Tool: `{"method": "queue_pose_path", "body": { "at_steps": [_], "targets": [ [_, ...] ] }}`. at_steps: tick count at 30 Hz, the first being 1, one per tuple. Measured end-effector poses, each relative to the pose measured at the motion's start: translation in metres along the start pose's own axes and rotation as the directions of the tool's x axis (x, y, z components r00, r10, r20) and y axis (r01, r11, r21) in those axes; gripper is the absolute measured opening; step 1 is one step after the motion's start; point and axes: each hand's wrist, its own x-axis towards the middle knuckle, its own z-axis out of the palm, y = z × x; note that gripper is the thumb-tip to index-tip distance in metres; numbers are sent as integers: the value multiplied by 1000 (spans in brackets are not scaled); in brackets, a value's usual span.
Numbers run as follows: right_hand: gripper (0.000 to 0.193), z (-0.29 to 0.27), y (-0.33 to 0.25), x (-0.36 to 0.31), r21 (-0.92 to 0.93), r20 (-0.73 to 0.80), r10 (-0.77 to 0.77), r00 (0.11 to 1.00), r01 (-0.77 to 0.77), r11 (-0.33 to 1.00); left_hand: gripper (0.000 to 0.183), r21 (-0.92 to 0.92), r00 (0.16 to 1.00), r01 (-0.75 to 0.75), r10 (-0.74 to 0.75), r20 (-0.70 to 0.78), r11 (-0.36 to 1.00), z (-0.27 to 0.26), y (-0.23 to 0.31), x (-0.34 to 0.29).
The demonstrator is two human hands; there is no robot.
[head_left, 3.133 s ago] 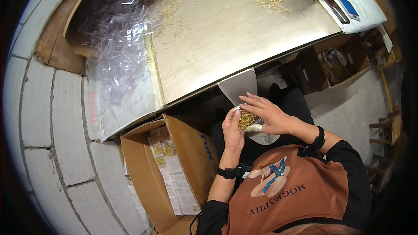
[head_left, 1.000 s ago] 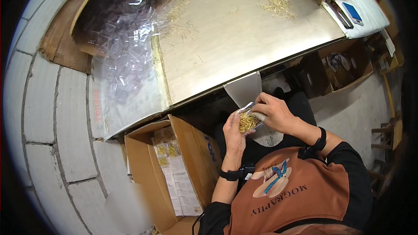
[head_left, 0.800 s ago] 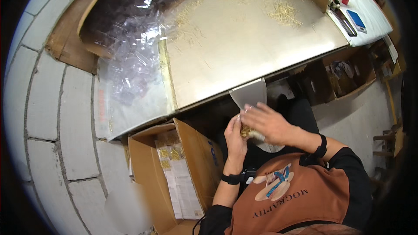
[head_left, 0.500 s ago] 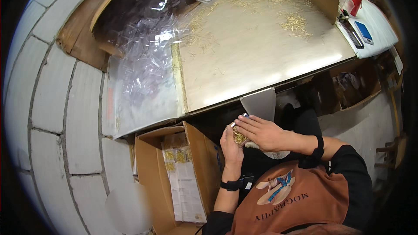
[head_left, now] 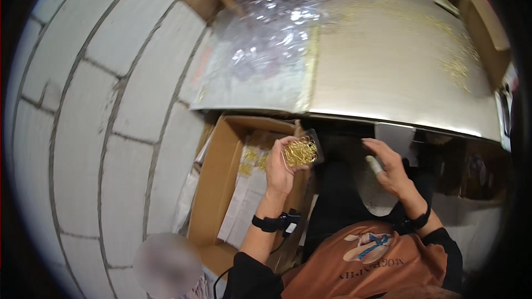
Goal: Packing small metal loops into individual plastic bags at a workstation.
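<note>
My left hand (head_left: 280,169) is closed around a small clear plastic box (head_left: 317,145) filled with gold-coloured metal pieces (head_left: 301,151), too small to name surely. It holds the box above the right edge of an open cardboard carton (head_left: 213,171). Inside that carton lie several small packs of similar gold pieces (head_left: 252,156) on white printed paper (head_left: 244,205). My right hand (head_left: 389,169) is apart from the box, over my lap, with its fingers spread and nothing in them. A pale covering (head_left: 374,164) wraps one of its fingers.
Ahead stands a table with a smooth tan top (head_left: 377,61). Loose gold pieces (head_left: 457,69) lie scattered at its right and far side. A heap of clear plastic boxes (head_left: 271,33) covers its left part. Below the table's right side is another carton (head_left: 476,174).
My right hand has lifted off the box and moved right. My left hand now holds the box alone, its gold contents uncovered, closer to the carton. The view has shifted left.
</note>
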Motion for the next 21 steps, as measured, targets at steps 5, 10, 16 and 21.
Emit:
{"method": "queue_pose_path", "body": {
  "at_steps": [5,10,16,21],
  "targets": [
    [38,-12,18,-20,50,-4,147,989,-147,988,38,77,958,-75,94,-273,994,-106,41,-16],
    [39,-26,32,-37,-74,-11,265,964,-265,962,34,150,820,26,65,-569,988,-230,13,-37],
    [38,1,19,-24,-146,121,298,947,-280,949,23,-128,568,94,-159,-808,987,-356,-83,-64],
    [36,2,7,-16,-296,191,239,952,-177,939,23,-156,457,-100,-94,-884,983,-345,-125,-33]
  ]
}}
